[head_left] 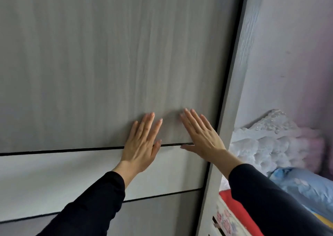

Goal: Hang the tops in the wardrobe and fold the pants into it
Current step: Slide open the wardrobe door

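Note:
The wardrobe's grey wood-grain sliding door (pixel 108 64) fills most of the head view, with a white band (pixel 54 178) across it between two thin black lines. My left hand (pixel 142 145) lies flat on the door, fingers spread, palm over the upper black line. My right hand (pixel 201 136) is pressed flat beside it, close to the door's right edge and its dark frame (pixel 232 73). Both hands hold nothing. No tops or pants are in view; the wardrobe's inside is hidden behind the door.
To the right of the wardrobe side panel (pixel 241 109) is a pale wall (pixel 297 46). Below it lie white fluffy bedding (pixel 266 142), a light blue quilt (pixel 306 187) and a red cloth with a floral cover (pixel 232 217).

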Demonstrator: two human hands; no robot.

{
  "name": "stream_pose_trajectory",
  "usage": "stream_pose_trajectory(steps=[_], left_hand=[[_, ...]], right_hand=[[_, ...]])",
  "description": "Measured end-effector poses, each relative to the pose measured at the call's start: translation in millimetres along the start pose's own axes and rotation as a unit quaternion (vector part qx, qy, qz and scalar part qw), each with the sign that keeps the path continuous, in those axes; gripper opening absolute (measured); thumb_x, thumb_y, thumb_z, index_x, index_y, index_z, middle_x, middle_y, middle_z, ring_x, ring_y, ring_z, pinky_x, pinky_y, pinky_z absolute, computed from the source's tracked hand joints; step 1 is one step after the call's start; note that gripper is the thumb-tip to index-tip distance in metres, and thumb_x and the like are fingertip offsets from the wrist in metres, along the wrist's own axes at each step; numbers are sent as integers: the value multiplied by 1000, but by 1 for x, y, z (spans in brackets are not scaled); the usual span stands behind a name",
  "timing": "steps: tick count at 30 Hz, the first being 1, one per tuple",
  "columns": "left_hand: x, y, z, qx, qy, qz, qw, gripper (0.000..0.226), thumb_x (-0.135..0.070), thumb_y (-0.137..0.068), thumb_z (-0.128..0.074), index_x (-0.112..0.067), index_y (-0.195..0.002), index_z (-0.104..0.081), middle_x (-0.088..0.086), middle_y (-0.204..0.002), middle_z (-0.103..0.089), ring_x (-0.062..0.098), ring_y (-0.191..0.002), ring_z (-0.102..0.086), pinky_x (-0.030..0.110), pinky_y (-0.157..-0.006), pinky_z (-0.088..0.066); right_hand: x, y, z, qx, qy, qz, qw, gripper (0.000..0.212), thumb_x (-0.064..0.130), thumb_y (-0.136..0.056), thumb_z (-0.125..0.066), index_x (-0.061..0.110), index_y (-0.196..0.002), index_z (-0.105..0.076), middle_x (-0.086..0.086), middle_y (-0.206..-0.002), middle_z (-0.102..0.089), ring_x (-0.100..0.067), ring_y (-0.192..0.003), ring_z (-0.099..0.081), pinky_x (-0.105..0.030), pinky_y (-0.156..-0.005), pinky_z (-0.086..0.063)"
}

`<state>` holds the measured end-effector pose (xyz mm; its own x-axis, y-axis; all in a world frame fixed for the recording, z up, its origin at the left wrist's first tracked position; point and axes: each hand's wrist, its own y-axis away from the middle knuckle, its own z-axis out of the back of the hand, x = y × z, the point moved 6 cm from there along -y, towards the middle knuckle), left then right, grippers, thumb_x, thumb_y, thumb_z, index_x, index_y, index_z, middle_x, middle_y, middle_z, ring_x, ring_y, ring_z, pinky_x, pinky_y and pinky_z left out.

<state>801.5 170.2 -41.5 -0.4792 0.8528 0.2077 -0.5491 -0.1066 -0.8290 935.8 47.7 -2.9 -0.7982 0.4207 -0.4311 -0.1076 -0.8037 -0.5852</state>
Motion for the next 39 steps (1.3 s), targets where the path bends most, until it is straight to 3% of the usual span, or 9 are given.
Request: stream_pose_trajectory(steps=[4,8,21,31,39], left_hand=[[4,1,-18,-28,-82,16,996,65,-43,-97,-31,-17,-153,-13,10,-160,-6,23,-149,-4,42,-119,-2],[7,0,-23,-65,-134,8,989,63,-42,-99,-32,-17,-153,-13,9,-161,-3,23,-148,-6,42,-119,-7],[36,16,-16,-92,-156,3,983,61,-41,-100,-28,-17,-153,-12,10,-161,1,25,-148,-4,43,-119,-9],[100,51,22,-28,-178,41,983,62,-40,-100,-28,-15,-153,-9,13,-160,-2,29,-148,-8,44,-120,-12],[160,89,66,97,-197,156,963,69,-45,-95,-32,-10,-151,-13,19,-158,-10,33,-147,-13,49,-111,-33]], right_hand=[[-7,-15,-18,-60,-5,60,996,117,67,-67,-70,15,-154,-13,-8,-161,-5,-26,-147,-10,-44,-117,-14],[-12,-20,-27,-107,-5,94,990,118,66,-66,-71,14,-153,-11,-9,-160,-10,-27,-147,-11,-45,-117,-12],[16,-30,-19,-157,-5,132,979,115,64,-67,-72,11,-152,-16,-13,-159,-20,-32,-147,-15,-47,-119,-13],[88,-59,-1,-187,-51,173,966,109,62,-68,-73,10,-151,-24,-11,-158,-22,-32,-145,-16,-48,-117,-13],[167,-86,34,-179,-113,205,956,103,51,-65,-81,10,-148,-36,-11,-157,-25,-31,-146,-19,-44,-117,-7]])
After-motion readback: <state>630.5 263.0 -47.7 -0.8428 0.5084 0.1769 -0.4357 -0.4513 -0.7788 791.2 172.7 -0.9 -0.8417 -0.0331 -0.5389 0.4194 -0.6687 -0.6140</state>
